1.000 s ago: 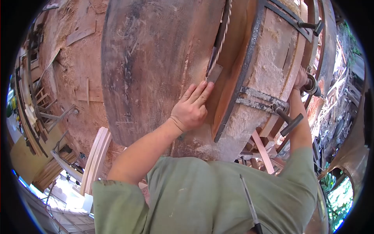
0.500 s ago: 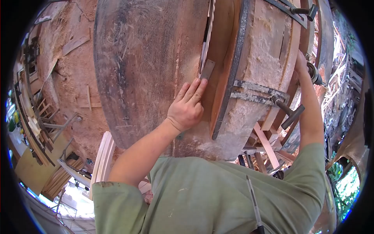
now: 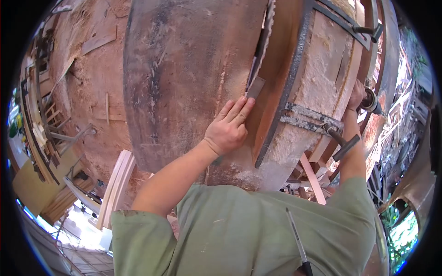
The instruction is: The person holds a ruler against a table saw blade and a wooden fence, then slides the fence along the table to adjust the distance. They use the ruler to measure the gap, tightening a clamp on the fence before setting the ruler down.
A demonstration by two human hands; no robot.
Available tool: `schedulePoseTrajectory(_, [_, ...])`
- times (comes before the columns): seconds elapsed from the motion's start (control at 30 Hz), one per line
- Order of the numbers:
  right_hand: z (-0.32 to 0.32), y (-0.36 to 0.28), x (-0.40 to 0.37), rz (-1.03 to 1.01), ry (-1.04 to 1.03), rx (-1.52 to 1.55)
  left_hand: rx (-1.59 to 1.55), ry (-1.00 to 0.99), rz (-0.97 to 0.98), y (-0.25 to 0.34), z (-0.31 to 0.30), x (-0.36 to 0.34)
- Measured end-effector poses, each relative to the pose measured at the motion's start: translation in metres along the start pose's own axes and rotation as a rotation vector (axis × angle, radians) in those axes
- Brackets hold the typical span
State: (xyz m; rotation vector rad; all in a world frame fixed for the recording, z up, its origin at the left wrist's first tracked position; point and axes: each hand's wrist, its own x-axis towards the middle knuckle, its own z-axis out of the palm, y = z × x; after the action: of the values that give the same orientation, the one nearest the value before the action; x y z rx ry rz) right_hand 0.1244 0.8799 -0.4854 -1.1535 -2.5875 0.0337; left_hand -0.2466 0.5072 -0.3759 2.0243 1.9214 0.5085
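Observation:
My left hand (image 3: pixel 228 130) lies flat on the worn, dusty table (image 3: pixel 184 83) with its fingers stretched out. Its fingertips are at the near end of a small flat metal plate (image 3: pixel 256 87), just below a toothed saw blade (image 3: pixel 263 43). Right of the blade, a brown wooden board (image 3: pixel 284 60) stands along a dark-edged bar. On the far right, my right hand (image 3: pixel 356 95) is closed beside the long wooden edge, close to a round metal fitting (image 3: pixel 369 99). What its fingers hold is hidden.
Two metal clamps, one with a near T-handle (image 3: pixel 346 147) and one with a far handle (image 3: pixel 370 32), grip the wooden structure at right. Sawdust coats its face. Pale wooden strips (image 3: pixel 117 186) stand at lower left; stacked boards (image 3: pixel 69 200) lie beyond. A pen (image 3: pixel 299 244) hangs on my shirt.
The whole view has shifted, so the table and blade appear farther right. My right hand has drawn back toward me along the wooden edge. My left hand stays by the metal plate.

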Motion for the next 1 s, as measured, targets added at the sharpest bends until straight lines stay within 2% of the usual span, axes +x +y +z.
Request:
schedulePoseTrajectory(0.13, [-0.008, 0.009, 0.004, -0.003, -0.084, -0.020, -0.016, 0.008, 0.004, 0.002, 0.000, -0.002])
schedulePoseTrajectory(0.2, [-0.002, 0.041, 0.017, -0.019, -0.341, 0.004, -0.023, 0.013, 0.004, 0.002, 0.002, -0.001])
schedulePoseTrajectory(0.23, [0.017, 0.062, 0.030, 0.570, -0.635, 0.634, -0.020, 0.011, 0.011, 0.001, 0.000, -0.002])
schedulePoseTrajectory(0.37, [-0.005, 0.016, 0.068, 0.619, -0.526, 0.766, -0.022, 0.030, 0.005, 0.002, 0.000, -0.002])
schedulePoseTrajectory(0.43, [-0.029, -0.020, 0.065, 0.460, -0.214, 0.156, -0.032, 0.014, 0.012, 0.001, -0.001, -0.002])
schedulePoseTrajectory(0.47, [-0.028, -0.020, 0.049, 0.447, -0.212, 0.155, -0.031, 0.025, 0.005, 0.001, -0.002, -0.002])
schedulePoseTrajectory(0.53, [-0.005, -0.013, 0.005, 0.323, -0.027, 0.354, -0.047, 0.013, 0.003, 0.001, -0.003, -0.003])
schedulePoseTrajectory(0.63, [0.009, 0.020, 0.004, 0.209, -0.100, 0.200, -0.030, 0.044, 0.015, 0.001, 0.000, -0.003])
schedulePoseTrajectory(0.67, [0.010, 0.020, 0.001, 0.227, -0.095, 0.198, -0.031, 0.034, 0.032, 0.001, -0.001, -0.003])
schedulePoseTrajectory(0.73, [0.006, 0.020, 0.011, 0.473, -0.333, 0.055, -0.020, 0.022, 0.002, 0.003, -0.002, -0.001])
schedulePoseTrajectory(0.77, [0.001, 0.015, 0.015, 0.531, -0.364, 0.095, -0.019, 0.025, 0.011, 0.004, -0.001, -0.001])
schedulePoseTrajectory(0.9, [-0.008, 0.004, 0.024, 0.520, -0.405, -0.007, -0.009, 0.018, 0.006, 0.003, 0.000, -0.002])
schedulePoseTrajectory(1.0, [-0.001, 0.020, 0.026, 0.464, -0.457, -0.011, -0.014, 0.012, -0.001, 0.003, -0.001, -0.001])
